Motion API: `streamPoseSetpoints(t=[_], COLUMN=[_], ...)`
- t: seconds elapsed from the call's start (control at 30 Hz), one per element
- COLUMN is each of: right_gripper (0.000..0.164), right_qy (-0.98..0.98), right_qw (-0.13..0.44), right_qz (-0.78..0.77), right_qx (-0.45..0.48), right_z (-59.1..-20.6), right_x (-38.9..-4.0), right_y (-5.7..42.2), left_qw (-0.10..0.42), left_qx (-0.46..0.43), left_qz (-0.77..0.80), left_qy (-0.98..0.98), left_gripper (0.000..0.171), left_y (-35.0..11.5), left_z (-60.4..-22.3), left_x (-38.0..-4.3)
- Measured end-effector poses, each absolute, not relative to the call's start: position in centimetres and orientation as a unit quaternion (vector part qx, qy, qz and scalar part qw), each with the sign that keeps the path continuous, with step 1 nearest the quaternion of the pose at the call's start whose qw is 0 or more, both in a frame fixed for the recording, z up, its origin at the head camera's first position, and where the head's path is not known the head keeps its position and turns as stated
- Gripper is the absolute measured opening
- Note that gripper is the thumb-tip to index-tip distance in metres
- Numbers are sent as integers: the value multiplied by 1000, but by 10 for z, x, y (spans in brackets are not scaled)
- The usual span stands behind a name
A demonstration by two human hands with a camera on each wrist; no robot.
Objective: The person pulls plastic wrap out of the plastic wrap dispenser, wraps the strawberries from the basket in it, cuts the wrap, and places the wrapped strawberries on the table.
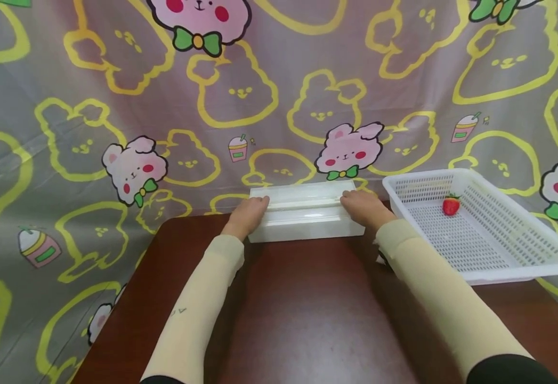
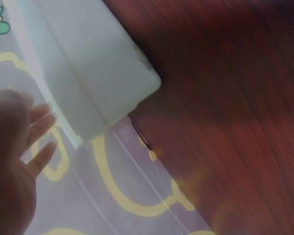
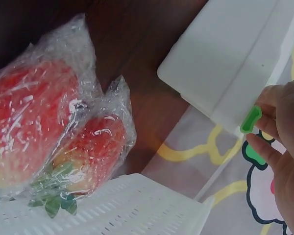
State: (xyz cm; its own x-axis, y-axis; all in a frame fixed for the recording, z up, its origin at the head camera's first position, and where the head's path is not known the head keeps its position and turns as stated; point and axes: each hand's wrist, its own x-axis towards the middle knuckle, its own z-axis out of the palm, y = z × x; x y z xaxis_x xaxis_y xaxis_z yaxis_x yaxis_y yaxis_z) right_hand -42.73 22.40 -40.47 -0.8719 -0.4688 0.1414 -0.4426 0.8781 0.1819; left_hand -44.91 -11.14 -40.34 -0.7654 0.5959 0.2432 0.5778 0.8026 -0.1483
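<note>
At the far side of the table lies a long white box (image 1: 307,230) that looks like a cling film dispenser, with glossy surfaces on top. My left hand (image 1: 250,214) grips its left end at the upper edge. At the opposite end, my right hand (image 1: 366,208) holds the same edge. Fingers and thumb of the left hand (image 2: 19,147) bend around the box's rim in the left wrist view. A green piece (image 3: 251,120) shows by the right fingertips in the right wrist view. Whether film lies between the fingers, I cannot tell.
Right of the box stands a white perforated basket (image 1: 523,271) holding a strawberry (image 1: 451,205). Between basket and box lie a large red fruit (image 3: 34,122) and a smaller strawberry (image 3: 95,152), both wrapped in clear film. A patterned curtain (image 1: 279,96) hangs behind the brown table (image 1: 307,304).
</note>
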Motion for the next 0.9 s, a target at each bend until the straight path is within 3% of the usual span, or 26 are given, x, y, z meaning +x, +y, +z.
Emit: streamPoseSetpoints(t=[0.1,0.17,0.27,0.37,0.5,0.9], right_gripper=[14,15,15,14,14,15], right_qy=[-967,-968,-968,-969,-969,-976], right_qw=[79,76,78,82,89,86], right_qz=[-65,-64,-64,-63,-64,-48], right_qx=[231,229,228,225,220,192], right_z=[-408,-410,-410,-408,-406,-403], right_x=[-427,-426,-426,-425,-427,-432], right_y=[225,225,224,224,223,222], left_qw=[110,103,110,132,138,79], left_qx=[-330,-338,-336,-335,-335,-292], left_qz=[17,11,8,25,62,65], left_qy=[-937,-935,-935,-933,-930,-951], left_gripper=[27,23,11,20,15,20], left_y=[-109,-107,-105,-103,-103,-98], left_z=[-407,-409,-409,-410,-411,-398], left_x=[-451,-452,-454,-457,-460,-457])
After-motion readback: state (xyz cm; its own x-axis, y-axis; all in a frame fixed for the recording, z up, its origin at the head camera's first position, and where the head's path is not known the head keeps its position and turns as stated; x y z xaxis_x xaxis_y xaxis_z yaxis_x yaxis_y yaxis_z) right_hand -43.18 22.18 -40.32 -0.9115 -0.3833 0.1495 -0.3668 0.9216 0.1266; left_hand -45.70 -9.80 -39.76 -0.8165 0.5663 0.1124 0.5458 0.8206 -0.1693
